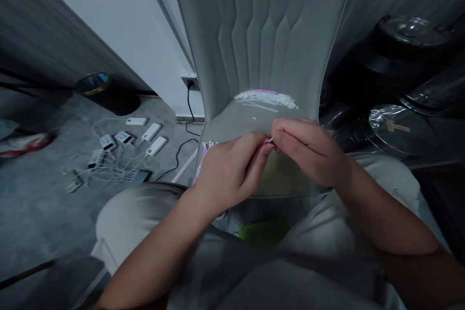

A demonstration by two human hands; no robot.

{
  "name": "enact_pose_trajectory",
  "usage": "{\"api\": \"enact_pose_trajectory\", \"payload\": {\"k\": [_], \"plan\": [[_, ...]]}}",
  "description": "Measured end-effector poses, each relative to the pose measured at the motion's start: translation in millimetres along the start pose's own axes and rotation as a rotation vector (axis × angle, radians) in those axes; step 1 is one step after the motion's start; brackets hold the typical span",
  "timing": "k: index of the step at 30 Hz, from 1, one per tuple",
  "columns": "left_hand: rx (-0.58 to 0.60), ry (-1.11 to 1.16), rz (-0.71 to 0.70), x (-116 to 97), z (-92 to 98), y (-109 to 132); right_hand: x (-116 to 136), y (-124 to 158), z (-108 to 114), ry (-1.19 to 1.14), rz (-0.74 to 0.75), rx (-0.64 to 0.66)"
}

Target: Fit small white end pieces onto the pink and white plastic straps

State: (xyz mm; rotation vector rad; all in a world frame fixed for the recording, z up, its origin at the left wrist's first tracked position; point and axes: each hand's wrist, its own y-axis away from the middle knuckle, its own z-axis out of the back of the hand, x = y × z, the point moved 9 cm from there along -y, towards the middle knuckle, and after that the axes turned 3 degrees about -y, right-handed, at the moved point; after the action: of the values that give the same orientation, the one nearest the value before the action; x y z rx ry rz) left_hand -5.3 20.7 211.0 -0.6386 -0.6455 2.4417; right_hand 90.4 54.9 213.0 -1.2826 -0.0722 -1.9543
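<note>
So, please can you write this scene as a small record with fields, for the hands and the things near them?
left hand: pinches a small pink-white strip
right hand: pinches the same strip, fingertips meeting the left hand's
seat: gray upholstered chair, with thin white strips piled at its back
floor: white power banks with white cables

Left hand and right hand have passage across the grey chair seat to the white strips; black plastic-wrapped appliances obstruct the seat's right edge.
</note>
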Motion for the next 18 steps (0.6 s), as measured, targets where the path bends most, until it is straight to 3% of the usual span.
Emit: {"api": "enact_pose_trajectory", "payload": {"k": [8, 18], "plan": [[0.005, 0.056, -0.041, -3.1, -0.8, -1.3, 1.2, 0.4, -2.4, 0.049, 0.023, 0.044], [0.012, 0.11, 0.001, -1.8, -3.1, 0.4, -6.8, 0.5, -0.4, 0.014, -0.039, -0.086]]}}
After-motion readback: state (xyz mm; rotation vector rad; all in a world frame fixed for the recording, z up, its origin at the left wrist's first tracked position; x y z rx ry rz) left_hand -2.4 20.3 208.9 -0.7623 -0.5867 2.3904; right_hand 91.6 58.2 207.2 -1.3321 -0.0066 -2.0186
